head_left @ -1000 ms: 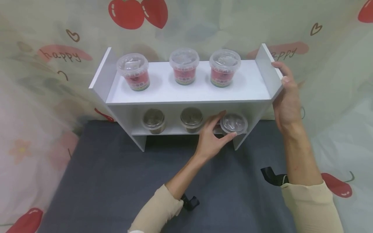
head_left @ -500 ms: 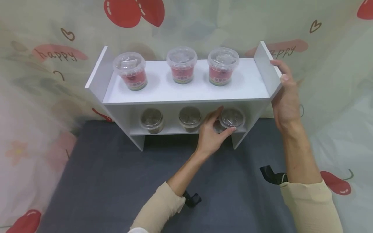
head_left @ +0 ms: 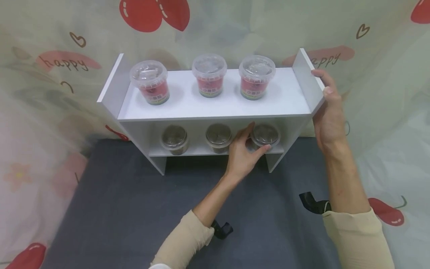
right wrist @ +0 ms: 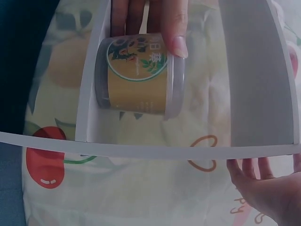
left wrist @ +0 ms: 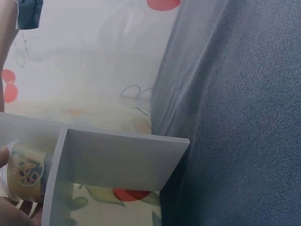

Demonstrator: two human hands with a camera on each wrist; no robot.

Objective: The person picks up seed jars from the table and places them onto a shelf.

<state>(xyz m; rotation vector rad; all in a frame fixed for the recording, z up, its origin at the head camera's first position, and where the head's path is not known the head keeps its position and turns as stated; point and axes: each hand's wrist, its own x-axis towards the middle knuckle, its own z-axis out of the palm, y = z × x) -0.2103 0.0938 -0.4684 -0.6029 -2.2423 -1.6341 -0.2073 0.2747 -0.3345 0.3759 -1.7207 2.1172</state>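
Note:
At the right end of the lower level of a white two-level shelf, my left hand grips a clear lidded jar with thumb and fingers around it. The right wrist view shows this jar's yellow-brown printed label and fingers curled about its lid end. My right hand holds the top of the shelf's right side panel; in the right wrist view, its fingertips touch the panel's outer face. Two similar jars, one at the left and one in the middle, stand upright on the lower level.
On the upper level stand three clear-lidded tubs with red labels: left, middle and right. The shelf rests on a dark grey cloth, close to a printed curtain. Black wrist pieces hang at both sleeves.
My left hand and its jar have shifted slightly left and further in under the upper level. The right hand keeps its place on the side panel; the camera view has moved slightly.

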